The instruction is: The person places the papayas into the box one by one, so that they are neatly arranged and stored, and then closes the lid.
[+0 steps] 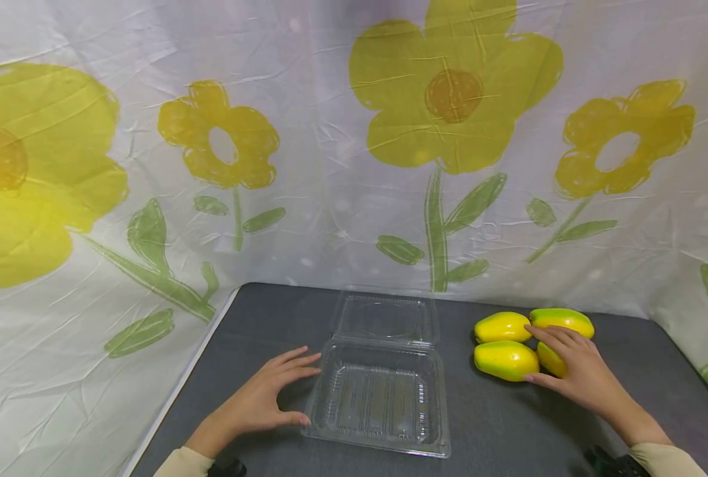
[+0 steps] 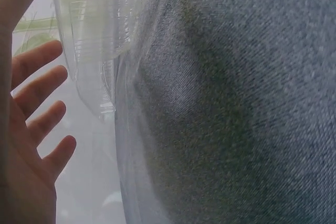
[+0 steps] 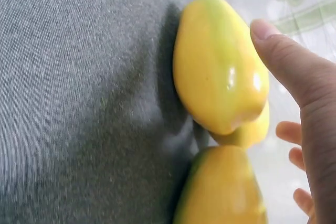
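A clear plastic clamshell box [image 1: 377, 448] lies with its lid [image 1: 386, 319] folded back on the dark cloth. At its left side is my left hand [image 1: 258, 401], fingers spread and holding nothing; whether the thumb touches the rim I cannot tell. On the right, several yellow-green papayas are grouped closely. My right hand [image 1: 583, 371] hovers over the front right papaya [image 1: 549, 358], partly hiding it, fingers spread and gripping nothing. Its thumb is near the front left papaya [image 1: 505, 361]. Behind lie the back left papaya [image 1: 501, 327] and the back right papaya [image 1: 568, 320].
Dark grey cloth [image 1: 467, 424] covers the table. A white curtain [image 1: 318, 232] printed with yellow flowers hangs close behind the table and along its left side. A strip of table cloth separates the box from the papayas.
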The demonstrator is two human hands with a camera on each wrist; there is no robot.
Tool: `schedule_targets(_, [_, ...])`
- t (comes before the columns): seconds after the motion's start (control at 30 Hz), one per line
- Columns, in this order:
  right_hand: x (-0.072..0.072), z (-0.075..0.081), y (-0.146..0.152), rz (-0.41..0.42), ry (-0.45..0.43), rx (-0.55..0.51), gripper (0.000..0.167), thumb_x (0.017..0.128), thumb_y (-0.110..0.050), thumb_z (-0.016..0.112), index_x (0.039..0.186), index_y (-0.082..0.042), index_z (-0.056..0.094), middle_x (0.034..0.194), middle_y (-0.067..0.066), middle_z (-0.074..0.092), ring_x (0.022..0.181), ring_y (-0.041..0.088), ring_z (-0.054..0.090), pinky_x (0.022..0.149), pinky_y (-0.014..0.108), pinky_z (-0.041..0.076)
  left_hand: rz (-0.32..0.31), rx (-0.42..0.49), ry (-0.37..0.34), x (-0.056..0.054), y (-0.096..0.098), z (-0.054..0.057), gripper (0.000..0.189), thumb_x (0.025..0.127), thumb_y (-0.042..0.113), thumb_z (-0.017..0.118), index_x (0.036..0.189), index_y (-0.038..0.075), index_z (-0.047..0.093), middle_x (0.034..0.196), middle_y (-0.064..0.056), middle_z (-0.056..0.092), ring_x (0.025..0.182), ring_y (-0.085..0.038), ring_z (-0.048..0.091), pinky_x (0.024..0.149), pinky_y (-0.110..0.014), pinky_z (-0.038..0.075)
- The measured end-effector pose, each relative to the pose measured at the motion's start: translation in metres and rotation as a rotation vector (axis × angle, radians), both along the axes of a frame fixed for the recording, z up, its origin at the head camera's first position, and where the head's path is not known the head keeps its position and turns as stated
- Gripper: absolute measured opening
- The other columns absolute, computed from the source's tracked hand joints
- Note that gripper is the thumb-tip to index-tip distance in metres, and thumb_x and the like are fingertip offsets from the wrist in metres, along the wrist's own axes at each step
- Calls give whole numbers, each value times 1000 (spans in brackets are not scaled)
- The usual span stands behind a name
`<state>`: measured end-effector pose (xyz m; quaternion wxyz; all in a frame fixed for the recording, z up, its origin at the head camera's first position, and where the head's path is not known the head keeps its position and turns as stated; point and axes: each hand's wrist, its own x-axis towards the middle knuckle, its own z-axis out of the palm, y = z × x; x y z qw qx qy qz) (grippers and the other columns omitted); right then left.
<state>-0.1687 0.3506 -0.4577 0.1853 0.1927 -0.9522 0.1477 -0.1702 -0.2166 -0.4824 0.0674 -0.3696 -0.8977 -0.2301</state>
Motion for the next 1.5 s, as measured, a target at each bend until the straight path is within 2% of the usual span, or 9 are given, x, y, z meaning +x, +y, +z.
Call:
schedule_targets(0.17, [-3,-2,-7,22,6,22,84,67,-44,87,140,-19,55,130,19,62,120,41,49,93,66,34,9,11,-14,2,1,-1,79,72,69,71,137,27,58,152,3,50,144,-32,41,104,-64,44])
schedule_targets(0.4, [-6,-7,-11,27,-12,24,75,68,-45,87,132,-15,61,124,17,66,117,40,52,94,64,34,14,14,11,4,1,-2,80,69,71,71,135,27,60,151,3,51,142,-31,44,102,-61,47])
schedule_targets(0.63, [-7,-8,-12,18,-38,36,72,68,-49,86,127,-13,64,120,16,68,116,40,53,95,64,34,20,5,-13,6,3,-1,88,64,74,70,136,26,59,153,3,49,143,-29,44,102,-60,47])
schedule_targets(0.93, [-9,-12,-11,20,-45,48,70,68,-47,86,124,-12,66,118,15,68,114,38,54,96,61,34,21,5,-1,8,3,-1,86,65,74,71,135,25,60,153,4,49,142,-29,45,102,-59,49])
schedule_targets(1.2, [-8,-13,-13,21,-16,54,68,67,-45,88,123,-12,66,117,14,69,112,37,55,95,61,35,18,-2,3,8,3,1,85,67,73,71,137,26,59,153,3,49,142,-30,44,102,-58,49])
schedule_targets(1.5, [-7,-11,-15,16,-14,65,68,68,-45,87,124,-13,66,115,12,70,108,34,57,93,59,38,17,-20,-30,9,4,3,87,69,73,70,140,25,56,155,2,46,143,-33,42,103,-59,48])
